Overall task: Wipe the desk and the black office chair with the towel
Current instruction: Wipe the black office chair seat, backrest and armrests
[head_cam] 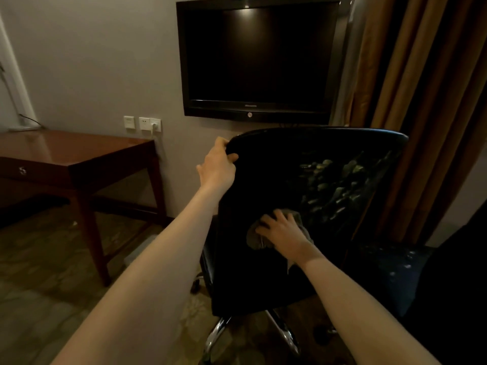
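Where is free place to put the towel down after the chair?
The desk top looks bare from its near edge back to the wall below the sockets. The chair is crowded: the left hand holds its top corner, the right hand presses the towel on its back, and the curtain hangs close on its right.

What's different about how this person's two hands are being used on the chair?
The left hand is high, fingers curled over the top edge of the black office chair; the right hand is lower, on the backrest. The left hand holds bare chair; the right hand presses the grey towel flat with spread fingers. Both touch the chair's back.
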A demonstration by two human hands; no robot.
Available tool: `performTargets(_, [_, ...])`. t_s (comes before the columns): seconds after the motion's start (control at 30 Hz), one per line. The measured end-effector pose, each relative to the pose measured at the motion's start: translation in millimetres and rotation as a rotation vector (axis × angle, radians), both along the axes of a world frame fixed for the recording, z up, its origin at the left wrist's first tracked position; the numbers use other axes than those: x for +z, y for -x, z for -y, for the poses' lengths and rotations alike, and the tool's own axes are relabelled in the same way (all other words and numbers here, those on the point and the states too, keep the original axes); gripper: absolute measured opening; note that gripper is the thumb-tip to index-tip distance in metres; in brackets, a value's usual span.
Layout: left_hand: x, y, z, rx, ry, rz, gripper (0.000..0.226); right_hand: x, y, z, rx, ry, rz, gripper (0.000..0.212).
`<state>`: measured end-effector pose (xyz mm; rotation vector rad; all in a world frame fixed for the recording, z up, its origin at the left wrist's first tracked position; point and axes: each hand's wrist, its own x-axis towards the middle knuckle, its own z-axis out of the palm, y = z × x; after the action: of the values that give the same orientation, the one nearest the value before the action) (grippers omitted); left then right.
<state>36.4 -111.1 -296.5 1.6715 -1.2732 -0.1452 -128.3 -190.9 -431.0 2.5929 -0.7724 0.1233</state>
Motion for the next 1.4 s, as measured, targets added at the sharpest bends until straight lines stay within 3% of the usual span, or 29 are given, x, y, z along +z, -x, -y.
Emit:
performTargets(0.17, [-8,-26,4,0.027,0.020,-0.135,0.036,2,10,1,0.245,0.221,0.497,0.071])
performTargets(0.3, [-13,-38,5,0.005,0.072,-0.266,0.039,62,-11,-21,0.289,0.491,0.834,0.041])
performTargets(0.43, [-26,-44,1,0.063,0.059,-0.398,0.045,102,-34,-15,0.243,0.656,0.946,0.054])
performTargets(0.6, [-23,-67,-4,-0.011,-0.028,-0.291,0.044,75,-63,-5,0.155,0.715,0.748,0.028])
performTargets(0.73, [-26,-75,-4,-0.059,-0.032,-0.297,0.046,10,-87,-6,0.030,0.423,0.550,0.039])
performTargets(0.87, [-45,-79,-11,-0.067,-0.092,-0.231,0.055,-34,-103,-27,-0.127,-0.010,-0.069,0.045])
performTargets(0.9, [-53,-83,-13,-0.034,-0.134,-0.215,0.053,-40,-100,-33,-0.154,-0.070,-0.103,0.047])
performTargets(1.0, [-80,-97,-23,0.038,-0.225,-0.154,0.040,-44,-94,-34,-0.005,0.068,0.168,0.064])
performTargets(1.07, [-95,-97,-32,-0.006,-0.183,-0.043,0.042,-35,-94,-24,0.136,0.185,0.461,0.072])
performTargets(1.13, [-104,-91,-39,-0.060,-0.059,0.073,0.047,-9,-99,-21,0.247,0.216,0.680,0.071])
performTargets(1.2, [-110,-85,-40,-0.081,0.038,0.221,0.055,21,-108,-23,0.332,0.293,0.866,0.054])
performTargets(1.3, [-113,-79,-32,0.099,0.186,0.439,0.066,49,-122,-21,0.429,0.354,1.004,0.033])
performTargets(1.4, [-110,-84,-18,0.260,0.284,0.598,0.063,43,-130,-11,0.461,0.407,0.958,0.031])
